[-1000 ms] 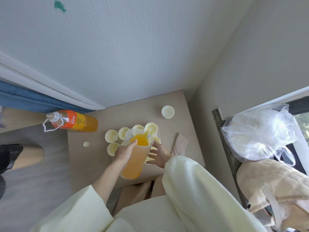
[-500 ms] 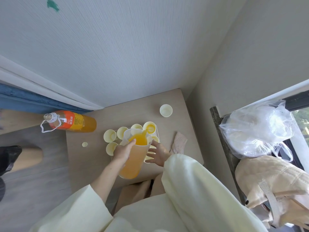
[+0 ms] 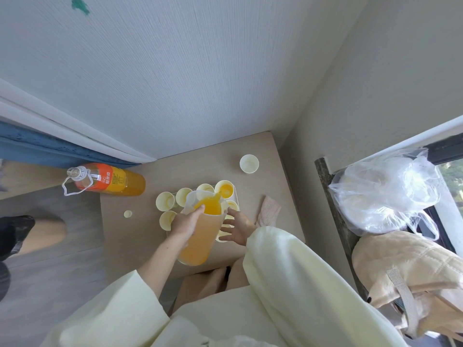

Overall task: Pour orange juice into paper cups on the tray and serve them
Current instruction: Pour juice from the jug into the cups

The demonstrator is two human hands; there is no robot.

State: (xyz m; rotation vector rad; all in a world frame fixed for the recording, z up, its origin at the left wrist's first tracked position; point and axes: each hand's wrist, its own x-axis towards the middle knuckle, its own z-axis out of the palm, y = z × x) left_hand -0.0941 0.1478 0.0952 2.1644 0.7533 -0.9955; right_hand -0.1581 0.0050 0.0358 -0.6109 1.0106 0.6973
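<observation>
On the corner table, we grip the tilted pitcher in our left hand, pouring into the far-right cup on the tray, right hand spread-fingered at its near side; the other cups appear unfilled, serving not begun.

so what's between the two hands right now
The clear pitcher of orange juice, as the head view shows. The left hand grips it near the rim, and the right hand is spread open on its other side.
</observation>
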